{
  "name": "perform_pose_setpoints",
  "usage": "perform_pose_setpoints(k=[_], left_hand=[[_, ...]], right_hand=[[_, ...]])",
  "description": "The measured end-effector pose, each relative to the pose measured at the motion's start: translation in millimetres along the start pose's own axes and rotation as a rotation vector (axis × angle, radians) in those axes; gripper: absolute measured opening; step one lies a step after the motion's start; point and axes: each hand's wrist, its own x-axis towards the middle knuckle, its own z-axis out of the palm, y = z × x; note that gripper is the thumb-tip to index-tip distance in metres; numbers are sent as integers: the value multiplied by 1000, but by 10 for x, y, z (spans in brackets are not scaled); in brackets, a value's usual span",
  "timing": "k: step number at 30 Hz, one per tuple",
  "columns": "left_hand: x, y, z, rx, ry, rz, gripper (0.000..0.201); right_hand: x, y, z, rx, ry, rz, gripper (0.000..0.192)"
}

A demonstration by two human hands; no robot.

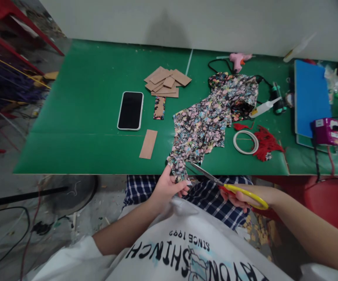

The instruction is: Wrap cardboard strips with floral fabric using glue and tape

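A floral fabric [212,117], draped off the green counter's [83,117] front edge, is pinched at its hanging corner by the left hand [169,187]. Yellow-handled scissors [230,186] are gripped by the right hand's [239,198] fingers, blades parted. The cloth is judged light and limp, best held taut beside the cut.

A phone [130,110] lies beside stacked cardboard pieces [167,81], near a tape roll [245,142].

A craft workshop: a green-covered table [83,117] carries a pink glue gun [237,60], stacked brown cardboard pieces [167,82], floral fabric [212,117] and red tassels [265,144].
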Motion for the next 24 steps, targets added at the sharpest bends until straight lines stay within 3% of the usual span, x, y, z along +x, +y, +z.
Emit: perform_pose_setpoints(k=[3,7,10,12,14,16,17,19,21,24], left_hand=[[36,63,-114,70,20,56,99],[62,-34,-241,155,4,3,107],[-3,-132,-310,217,-114,-11,105],[-42,-108,-362,385,-156,36,91],[-19,8,-415,658,-41,192,62],[90,173,-445,894,198,480,35],[172,253,-442,988,257,623,33],[363,375,-403,1198,142,854,34],[549,440,-346,1461,-27,883,36],[746,506,-324,1771,-95,838,41]], right_hand=[[54,59,23,42,-4,-79,69],[165,124,86,66,28,-126,60],[249,150,143,87,120,-186,58],[300,141,174,127,188,-248,56],[346,90,198,145,263,-290,52],[387,-8,216,98,359,-289,45],[409,-70,221,62,408,-290,43],[464,-203,215,-3,503,-303,39],[540,-326,177,-61,612,-327,36],[684,-466,50,-136,768,-332,36]])
